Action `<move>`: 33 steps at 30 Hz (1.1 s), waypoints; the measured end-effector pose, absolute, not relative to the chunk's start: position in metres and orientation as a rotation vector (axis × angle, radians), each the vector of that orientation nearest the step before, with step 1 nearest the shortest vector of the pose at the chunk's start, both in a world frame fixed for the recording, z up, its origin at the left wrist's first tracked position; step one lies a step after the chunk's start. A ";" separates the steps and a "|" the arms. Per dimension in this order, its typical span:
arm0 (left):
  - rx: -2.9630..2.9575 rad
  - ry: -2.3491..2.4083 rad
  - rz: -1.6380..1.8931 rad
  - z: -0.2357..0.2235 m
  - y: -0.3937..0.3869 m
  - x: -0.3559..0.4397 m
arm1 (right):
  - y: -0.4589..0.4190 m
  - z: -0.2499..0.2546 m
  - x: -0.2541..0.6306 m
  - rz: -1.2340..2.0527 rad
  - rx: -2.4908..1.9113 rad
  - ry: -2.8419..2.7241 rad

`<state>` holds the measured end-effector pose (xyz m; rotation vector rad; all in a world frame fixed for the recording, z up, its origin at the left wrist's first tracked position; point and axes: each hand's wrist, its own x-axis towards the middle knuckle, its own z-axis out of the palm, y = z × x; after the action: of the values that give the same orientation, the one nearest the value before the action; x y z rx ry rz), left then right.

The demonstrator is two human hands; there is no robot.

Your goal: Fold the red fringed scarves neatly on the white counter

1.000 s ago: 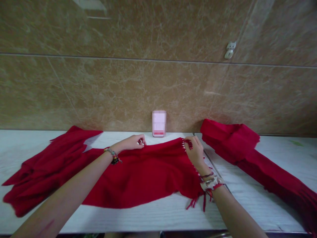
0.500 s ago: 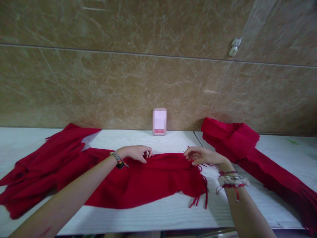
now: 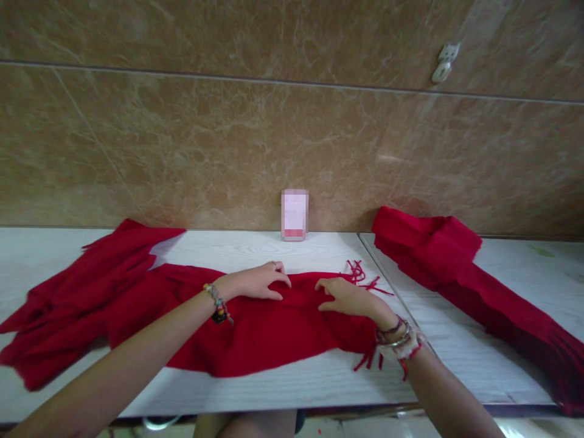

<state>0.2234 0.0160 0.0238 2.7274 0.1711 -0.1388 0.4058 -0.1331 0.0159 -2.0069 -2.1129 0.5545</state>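
A red fringed scarf (image 3: 269,344) lies across the white table, spread fairly flat in the middle and bunched in loose folds at the left. My left hand (image 3: 258,281) rests on its upper part, fingers apart and slightly curled. To the right of it, my right hand (image 3: 342,296) touches the same scarf near the fringed end, thumb and fingers spread with no cloth pinched between them. Tassels stick out past my right hand, above and below the wrist.
Another red scarf (image 3: 429,246) lies folded over itself at the right, its long end running to the front corner. A phone (image 3: 295,214) leans against the brown marbled wall (image 3: 205,146). The white table (image 3: 255,246) has a seam at the right; a small cat-shaped hook (image 3: 446,62) is on the wall.
My right hand has moved left and slightly down from the fringed end onto the cloth. My left hand has shifted slightly right. The whole view has tilted a little downward.
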 end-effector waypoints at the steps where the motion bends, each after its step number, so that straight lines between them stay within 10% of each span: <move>1: 2.729 0.189 -0.148 0.022 0.015 0.223 | -0.133 0.016 0.407 0.556 -1.991 -2.116; 18: 2.758 0.662 -0.026 0.070 0.061 0.192 | -0.130 0.035 0.454 0.453 -1.210 -1.181; 28: 2.897 1.651 0.275 0.045 0.077 0.198 | -0.055 0.031 0.455 -0.414 -2.171 -1.497; 33: 2.744 1.454 0.000 0.006 0.039 0.203 | -0.079 -0.005 0.424 -0.265 -2.111 -1.944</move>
<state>0.2033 0.0393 0.0059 2.7441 1.4544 -0.0001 0.4245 -0.0786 -0.0049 -2.1108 -1.9440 -0.2649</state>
